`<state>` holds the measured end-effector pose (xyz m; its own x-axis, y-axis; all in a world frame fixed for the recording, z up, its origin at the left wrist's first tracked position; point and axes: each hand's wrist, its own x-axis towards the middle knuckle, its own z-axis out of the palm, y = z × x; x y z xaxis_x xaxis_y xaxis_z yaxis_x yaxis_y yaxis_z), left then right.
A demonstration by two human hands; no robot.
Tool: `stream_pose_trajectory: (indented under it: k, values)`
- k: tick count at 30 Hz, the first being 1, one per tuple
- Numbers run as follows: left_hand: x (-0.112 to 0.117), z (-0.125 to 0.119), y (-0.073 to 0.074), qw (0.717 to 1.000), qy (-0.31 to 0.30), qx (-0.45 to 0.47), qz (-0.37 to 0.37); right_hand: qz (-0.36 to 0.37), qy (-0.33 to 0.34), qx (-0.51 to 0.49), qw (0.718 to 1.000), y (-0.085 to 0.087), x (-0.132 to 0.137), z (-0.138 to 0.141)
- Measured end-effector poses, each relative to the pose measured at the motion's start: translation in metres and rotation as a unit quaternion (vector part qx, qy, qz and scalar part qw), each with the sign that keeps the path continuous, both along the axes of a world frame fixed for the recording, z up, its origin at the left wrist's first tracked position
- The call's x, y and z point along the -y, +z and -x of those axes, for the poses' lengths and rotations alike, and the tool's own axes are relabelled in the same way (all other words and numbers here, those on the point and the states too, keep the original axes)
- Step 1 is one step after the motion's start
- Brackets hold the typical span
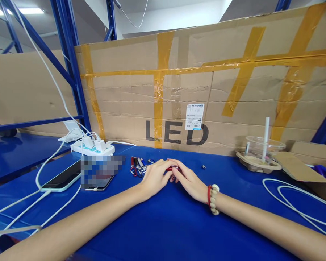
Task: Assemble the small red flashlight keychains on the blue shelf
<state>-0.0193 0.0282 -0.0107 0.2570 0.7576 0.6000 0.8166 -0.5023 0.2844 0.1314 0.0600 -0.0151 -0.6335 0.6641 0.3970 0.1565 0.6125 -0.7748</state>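
At the middle of the blue table (163, 224), my left hand (157, 172) and my right hand (188, 177) meet. Their fingers are closed around a shiny red tube (174, 168), slim and short like a keychain flashlight; much of it is hidden by the fingers. Just left of my left hand lie several similar slim tubes (137, 165) in red, black, silver and blue, with small clips and cords. A small silver metal piece (203, 167) lies by itself to the right of my right hand.
On the left are a white power strip (93, 148) with plugged-in chargers, a phone (63, 177) and a partly blurred phone (103, 185). A clear cup (264, 145) with a straw sits in a cardboard holder (258, 165) at right, near white cable loops (285, 203). A large carton (125, 105) stands behind.
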Motion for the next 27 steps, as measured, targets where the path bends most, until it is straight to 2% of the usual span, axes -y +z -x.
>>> stream_pose_trajectory:
  k: [5,8,12,17,22,27]
  values:
    - [-0.001,0.0,0.0,1.0,-0.024,0.006,0.016,0.003,0.02,0.014,1.0,-0.001,-0.001,-0.001]
    - [0.0,-0.001,-0.001,0.998,-0.05,0.022,0.022,0.036,0.04,0.008,0.999,-0.002,-0.002,-0.002]
    - [0.001,-0.002,0.0,0.989,-0.126,0.07,0.035,0.088,0.031,-0.03,0.995,-0.003,-0.005,-0.002]
    - [-0.001,-0.001,-0.002,0.973,-0.195,0.114,0.048,0.11,0.032,-0.062,0.991,-0.002,-0.009,-0.001]
    - [-0.005,0.0,-0.005,0.974,-0.214,0.075,-0.012,0.144,0.033,-0.058,0.987,-0.001,-0.015,0.0]
    - [-0.004,-0.001,-0.004,0.973,-0.221,0.066,-0.007,0.151,0.027,-0.033,0.988,-0.001,-0.017,-0.001]
